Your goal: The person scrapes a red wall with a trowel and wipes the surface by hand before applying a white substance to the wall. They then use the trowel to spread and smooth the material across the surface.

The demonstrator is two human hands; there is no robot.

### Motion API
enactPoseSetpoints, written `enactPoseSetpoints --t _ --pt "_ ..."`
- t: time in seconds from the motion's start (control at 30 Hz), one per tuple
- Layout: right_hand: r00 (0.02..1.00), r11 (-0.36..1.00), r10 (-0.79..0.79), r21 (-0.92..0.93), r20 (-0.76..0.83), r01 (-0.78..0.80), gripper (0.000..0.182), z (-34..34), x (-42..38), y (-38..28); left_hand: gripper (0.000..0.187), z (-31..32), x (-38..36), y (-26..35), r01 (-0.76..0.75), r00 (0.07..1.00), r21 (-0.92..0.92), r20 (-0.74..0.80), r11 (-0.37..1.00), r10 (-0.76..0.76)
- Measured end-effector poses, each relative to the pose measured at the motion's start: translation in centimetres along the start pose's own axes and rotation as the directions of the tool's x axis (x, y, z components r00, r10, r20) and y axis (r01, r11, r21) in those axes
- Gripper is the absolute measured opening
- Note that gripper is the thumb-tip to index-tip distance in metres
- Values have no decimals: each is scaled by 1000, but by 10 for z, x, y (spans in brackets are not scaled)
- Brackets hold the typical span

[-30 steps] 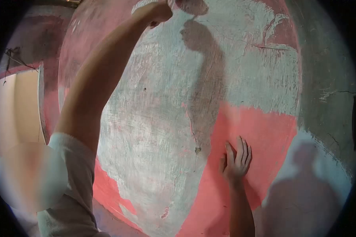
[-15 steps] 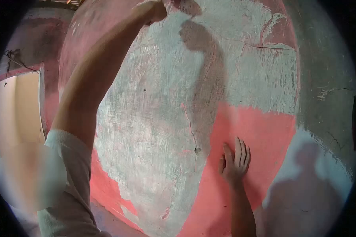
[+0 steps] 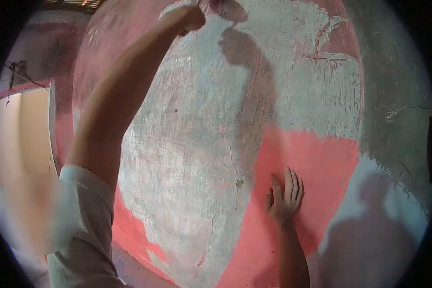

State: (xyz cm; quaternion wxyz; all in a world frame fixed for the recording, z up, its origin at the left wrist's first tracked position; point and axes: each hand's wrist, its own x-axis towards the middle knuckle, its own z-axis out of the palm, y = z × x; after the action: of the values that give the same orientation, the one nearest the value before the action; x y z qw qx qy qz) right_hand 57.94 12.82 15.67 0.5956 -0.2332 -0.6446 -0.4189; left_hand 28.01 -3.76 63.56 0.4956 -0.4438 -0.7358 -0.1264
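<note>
My left hand (image 3: pixel 193 18), raised near the top of the view, is curled closed. A thin dark piece (image 3: pixel 199 3) comes up out of this grip, but so little of it shows that I cannot tell what it is. My right hand (image 3: pixel 284 199) is open and holds nothing; its fingers point up, a bit spread, with the palm side to the bright pink paint (image 3: pixel 321 161).

The wall (image 3: pixel 177 139) is in front of both hands and fills the middle of my view. Its large pale green part has a scratched surface, and the bright pink lies at lower right and also at lower left. Between my hands, a thin pink crack (image 3: pixel 231 151) goes down to a small hole (image 3: pixel 239 183). An arm shadow (image 3: pixel 259 86) falls on the wall, right of my raised arm.

Farther out, a white sleeve (image 3: pixel 92 206) covers the upper part of my left arm. To the right there is a dark grey surface (image 3: pixel 393 86), with light blue paint (image 3: pixel 398 185) under it and a shadow of head and shoulders (image 3: pixel 369 235). At far left, thin wires (image 3: pixel 19 72) hang above a pale panel (image 3: pixel 34 129).
</note>
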Motion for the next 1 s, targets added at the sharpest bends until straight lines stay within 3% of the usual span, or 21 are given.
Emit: enactPoseSetpoints --t 0.07,0.1,0.13,0.17,0.23,0.33,0.37,0.4,0.47,0.5,0.57,0.6,0.67,0.73,0.77,0.8,0.83,0.93,1.0 --pt "1000 1000 8 6 20 -8 38 -1 0 0 40 8 -33 4 -40 998 38 49 998 38" --pt "1000 1000 7 9 27 -7 37 -1 0 0 42 17 -75 10 79 994 -340 -47 937 -101" --pt "999 1000 11 13 30 -12 37 -1 -2 1 43 15 -108 16 96 990 -411 -52 907 -129" --pt "1000 999 -1 51 30 -1 38 4 -6 3 44 23 -122 13 -4 991 -341 -125 940 -41" --pt "1000 998 -5 59 12 4 38 4 -7 4 42 48 -75 -9 -172 978 114 -97 979 183" --pt "1000 999 6 37 -3 -6 37 4 -5 2 37 2 -30 14 155 978 -296 -87 943 -188" --pt "1000 1000 10 19 -4 -10 36 3 -5 2 38 -9 -23 25 197 956 -360 -135 912 -260" --pt "1000 1000 11 19 -2 -11 36 3 -5 3 27 -32 -44 43 229 958 -395 -72 890 -279" --pt "1000 999 13 29 0 -13 37 3 -5 4 26 -20 -34 36 150 986 -262 -32 953 -164" --pt "1000 999 14 39 7 -14 37 2 -6 4 27 8 -31 20 4 1000 -83 4 997 -3" --pt "1000 998 8 59 10 -9 37 2 -5 4 33 34 -72 12 -70 997 -116 -45 991 66" --pt "1000 998 3 67 6 -3 36 2 -4 5 40 34 -115 24 -16 990 -318 -135 948 -28" --pt "1000 997 -9 82 6 9 36 2 -3 4 38 32 -119 27 13 996 -329 -83 944 -43" --pt "1000 998 1 66 -15 0 36 5 -1 3 34 27 -87 22 -93 995 -60 -30 994 91" --pt "1000 999 0 50 -16 0 36 4 -1 3 31 23 -38 9 -215 976 207 52 954 209" --pt "1000 999 -1 34 -13 2 37 3 -2 3 28 23 -6 3 -341 940 444 163 829 299" --pt "1000 999 -2 36 -14 2 37 4 -1 2 26 16 7 14 106 994 -127 -3 986 -107" --pt "1000 999 6 50 -2 -6 37 1 -3 3 26 33 0 24 34 999 -175 19 984 -31" --pt "1000 998 -18 61 26 16 36 0 -5 7 29 53 -50 27 -45 999 -177 -16 983 43"
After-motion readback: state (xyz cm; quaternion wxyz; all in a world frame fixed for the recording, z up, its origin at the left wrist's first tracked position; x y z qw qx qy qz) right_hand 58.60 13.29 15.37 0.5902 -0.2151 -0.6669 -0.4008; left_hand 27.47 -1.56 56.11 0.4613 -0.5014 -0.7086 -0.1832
